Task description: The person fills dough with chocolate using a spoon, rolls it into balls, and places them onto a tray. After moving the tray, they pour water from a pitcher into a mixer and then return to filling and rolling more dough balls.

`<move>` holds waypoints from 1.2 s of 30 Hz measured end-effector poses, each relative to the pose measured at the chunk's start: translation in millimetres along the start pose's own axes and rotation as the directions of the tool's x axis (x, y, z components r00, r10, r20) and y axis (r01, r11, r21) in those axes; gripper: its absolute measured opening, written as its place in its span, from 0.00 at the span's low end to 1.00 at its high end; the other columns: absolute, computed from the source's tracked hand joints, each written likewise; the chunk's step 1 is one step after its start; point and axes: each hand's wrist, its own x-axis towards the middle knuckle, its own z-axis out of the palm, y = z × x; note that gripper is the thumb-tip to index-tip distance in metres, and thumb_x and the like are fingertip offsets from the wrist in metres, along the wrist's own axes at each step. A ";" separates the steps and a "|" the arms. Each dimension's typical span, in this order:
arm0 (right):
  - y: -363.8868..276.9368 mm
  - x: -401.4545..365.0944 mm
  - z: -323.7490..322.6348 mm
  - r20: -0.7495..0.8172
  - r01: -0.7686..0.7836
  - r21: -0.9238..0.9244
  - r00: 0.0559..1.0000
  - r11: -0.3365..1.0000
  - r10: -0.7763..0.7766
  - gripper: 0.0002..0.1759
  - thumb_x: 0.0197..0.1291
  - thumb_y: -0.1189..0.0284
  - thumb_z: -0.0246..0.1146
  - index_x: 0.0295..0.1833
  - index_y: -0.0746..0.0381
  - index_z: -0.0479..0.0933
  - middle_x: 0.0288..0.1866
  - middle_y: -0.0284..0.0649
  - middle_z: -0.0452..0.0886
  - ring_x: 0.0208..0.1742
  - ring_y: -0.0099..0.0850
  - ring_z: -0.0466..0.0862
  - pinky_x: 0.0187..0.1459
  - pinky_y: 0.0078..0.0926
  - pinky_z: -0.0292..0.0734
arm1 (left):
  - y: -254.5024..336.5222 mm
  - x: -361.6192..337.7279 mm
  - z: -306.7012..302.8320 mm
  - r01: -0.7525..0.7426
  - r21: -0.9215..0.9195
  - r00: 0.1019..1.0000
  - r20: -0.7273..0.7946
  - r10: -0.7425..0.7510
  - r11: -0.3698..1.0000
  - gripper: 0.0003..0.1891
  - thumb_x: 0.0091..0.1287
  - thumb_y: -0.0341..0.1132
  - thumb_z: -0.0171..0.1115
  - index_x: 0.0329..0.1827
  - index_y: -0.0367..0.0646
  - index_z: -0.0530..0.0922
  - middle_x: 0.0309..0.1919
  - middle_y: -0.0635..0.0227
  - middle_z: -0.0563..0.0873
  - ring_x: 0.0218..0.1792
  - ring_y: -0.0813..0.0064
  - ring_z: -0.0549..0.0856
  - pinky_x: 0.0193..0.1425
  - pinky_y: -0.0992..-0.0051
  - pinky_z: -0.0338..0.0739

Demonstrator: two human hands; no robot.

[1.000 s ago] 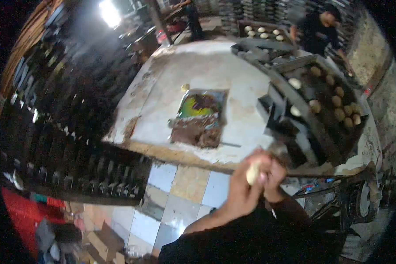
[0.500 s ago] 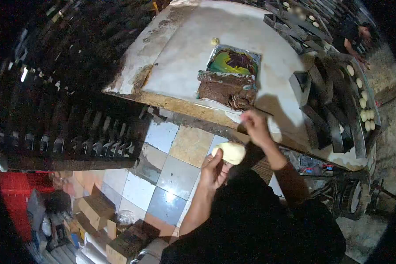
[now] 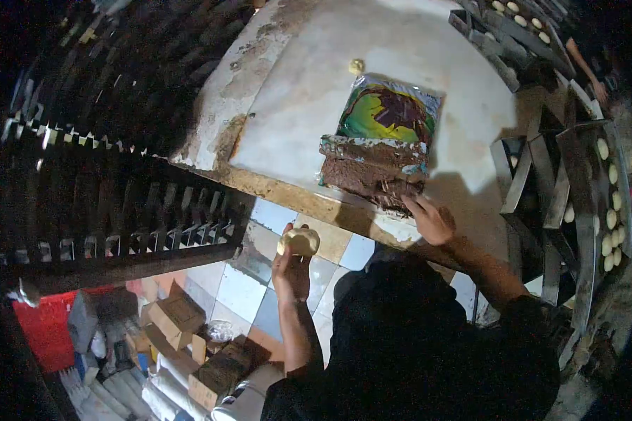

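Dough ball (image 3: 299, 241) clasped in left fingers (image 3: 286, 251); right fingers (image 3: 416, 205) loose on brown paste (image 3: 369, 175); bag (image 3: 390, 112) print unreadable.

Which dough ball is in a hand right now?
The dough ball gripped by the left hand over the floor tiles; the others lie on the table or in trays.

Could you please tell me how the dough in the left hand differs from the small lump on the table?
The dough ball is in the grip of the left hand, off the table; the small lump lies loose on it beside the bag. The dough ball looks bigger. Both are pale yellow.
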 end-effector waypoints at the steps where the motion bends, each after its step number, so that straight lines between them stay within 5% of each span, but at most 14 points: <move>1: -8.6 16.7 -17.9 0.245 -0.100 -0.077 0.962 0.992 0.116 0.26 0.55 0.78 0.56 0.62 0.56 0.75 0.48 0.46 0.78 0.37 0.45 0.83 0.37 0.43 0.80 | -1.6 7.3 5.6 -0.007 -0.002 1.000 -0.006 0.007 1.000 0.32 0.71 0.42 0.57 0.73 0.35 0.61 0.65 0.48 0.73 0.66 0.57 0.73 0.72 0.57 0.64; 4: -1.2 19.5 -6.8 0.421 -0.068 -0.107 0.901 0.992 0.107 0.26 0.55 0.78 0.56 0.62 0.56 0.74 0.54 0.46 0.77 0.38 0.45 0.84 0.38 0.43 0.81 | -10.2 18.1 31.8 0.013 -0.012 1.000 0.020 -0.013 1.000 0.30 0.72 0.41 0.55 0.72 0.32 0.62 0.63 0.48 0.74 0.66 0.56 0.73 0.72 0.57 0.64; 5: 2.5 18.1 -1.1 0.344 -0.115 -0.014 0.932 0.993 0.113 0.22 0.55 0.80 0.55 0.57 0.59 0.78 0.47 0.46 0.81 0.37 0.42 0.85 0.37 0.41 0.81 | -14.6 20.4 39.2 0.030 -0.022 1.000 -0.008 -0.030 0.999 0.28 0.72 0.40 0.56 0.70 0.31 0.65 0.62 0.47 0.75 0.65 0.57 0.74 0.72 0.58 0.65; 8: 31.7 49.5 -39.9 0.624 -0.207 0.321 0.780 0.924 -0.041 0.15 0.56 0.80 0.55 0.49 0.64 0.81 0.36 0.46 0.84 0.35 0.40 0.86 0.36 0.36 0.81 | -26.2 27.7 61.0 0.059 0.002 0.998 -0.037 -0.059 0.998 0.26 0.72 0.39 0.57 0.67 0.32 0.68 0.62 0.50 0.76 0.64 0.59 0.76 0.70 0.60 0.67; 12: 48.9 35.0 -37.7 0.360 -0.263 0.772 0.931 0.579 -0.058 0.11 0.63 0.75 0.59 0.47 0.65 0.83 0.32 0.48 0.85 0.31 0.37 0.85 0.34 0.32 0.78 | -67.7 49.8 69.9 0.187 -0.053 0.976 -0.101 -0.192 0.981 0.21 0.71 0.38 0.58 0.61 0.32 0.73 0.58 0.54 0.79 0.59 0.62 0.79 0.65 0.62 0.72; 16: 14.0 17.8 -26.0 0.011 -0.084 0.635 0.995 0.768 0.100 0.13 0.57 0.81 0.63 0.48 0.65 0.84 0.29 0.44 0.80 0.26 0.30 0.80 0.25 0.25 0.73 | -86.1 65.8 107.7 0.422 -0.133 0.907 0.041 -0.420 0.897 0.21 0.76 0.43 0.49 0.60 0.35 0.73 0.57 0.58 0.78 0.60 0.62 0.76 0.68 0.63 0.69; 22: 19.5 -17.5 -29.3 0.154 -0.284 0.286 0.956 0.915 0.249 0.22 0.61 0.77 0.58 0.62 0.60 0.77 0.39 0.44 0.78 0.37 0.32 0.81 0.32 0.28 0.77 | -84.6 75.4 109.1 0.255 0.077 0.952 0.152 -0.264 0.964 0.18 0.76 0.40 0.47 0.59 0.37 0.74 0.57 0.61 0.80 0.61 0.64 0.76 0.71 0.65 0.65; 25: 20.8 -21.3 -18.1 0.034 -0.247 -0.034 0.968 0.968 0.249 0.21 0.61 0.76 0.60 0.61 0.61 0.77 0.47 0.46 0.78 0.46 0.33 0.81 0.42 0.28 0.79 | -71.2 73.8 110.5 0.236 -0.012 0.965 0.119 -0.233 0.972 0.20 0.75 0.42 0.50 0.61 0.36 0.72 0.58 0.59 0.78 0.62 0.63 0.75 0.71 0.63 0.66; 28: -1.8 8.6 -33.3 -0.094 -0.179 0.301 0.972 0.937 0.216 0.17 0.61 0.73 0.64 0.56 0.64 0.79 0.50 0.47 0.76 0.48 0.35 0.81 0.47 0.30 0.79 | -61.3 66.5 117.5 0.223 -0.061 0.960 0.188 -0.208 0.973 0.22 0.75 0.43 0.52 0.63 0.36 0.70 0.60 0.60 0.77 0.61 0.64 0.76 0.70 0.63 0.68; 30: -44.6 41.0 -57.2 0.034 -0.212 0.812 0.947 0.544 0.319 0.17 0.60 0.69 0.68 0.49 0.70 0.80 0.51 0.49 0.75 0.48 0.37 0.81 0.49 0.34 0.79 | -66.7 57.1 121.6 0.211 -0.024 0.954 0.222 -0.201 0.977 0.22 0.75 0.43 0.52 0.65 0.36 0.69 0.59 0.61 0.77 0.61 0.66 0.76 0.69 0.64 0.69; 31: -69.2 56.2 -72.1 -0.002 -0.210 0.777 0.942 0.593 0.336 0.18 0.59 0.69 0.69 0.48 0.71 0.80 0.51 0.49 0.75 0.48 0.37 0.81 0.49 0.34 0.79 | -62.3 38.1 138.9 0.058 0.135 0.975 0.207 -0.085 0.989 0.24 0.76 0.41 0.50 0.68 0.34 0.66 0.58 0.60 0.78 0.61 0.65 0.76 0.67 0.66 0.68; 32: -92.3 68.1 -87.1 -0.038 -0.209 0.740 0.936 0.639 0.349 0.19 0.57 0.69 0.70 0.48 0.73 0.79 0.51 0.50 0.74 0.47 0.38 0.81 0.48 0.34 0.78 | -73.0 37.4 124.2 -0.365 0.413 0.896 0.398 0.195 0.834 0.28 0.76 0.39 0.48 0.73 0.31 0.57 0.61 0.53 0.74 0.60 0.61 0.76 0.67 0.67 0.67; 34: -127.6 79.7 -107.0 -0.274 -0.042 0.444 0.945 0.895 0.180 0.26 0.49 0.64 0.74 0.50 0.69 0.77 0.50 0.48 0.76 0.45 0.42 0.81 0.43 0.33 0.79 | -53.8 8.3 137.2 -0.649 0.514 0.753 0.539 0.376 0.561 0.32 0.76 0.36 0.45 0.76 0.29 0.46 0.67 0.45 0.66 0.63 0.58 0.73 0.69 0.66 0.65; 36: -161.5 82.2 -107.0 -0.430 0.034 0.325 0.895 0.945 0.116 0.20 0.51 0.71 0.71 0.48 0.69 0.78 0.48 0.46 0.77 0.46 0.42 0.81 0.42 0.32 0.79 | -29.5 -6.9 118.1 -0.757 0.650 0.619 0.683 0.387 0.063 0.36 0.75 0.35 0.48 0.77 0.29 0.39 0.71 0.42 0.59 0.67 0.57 0.68 0.71 0.64 0.62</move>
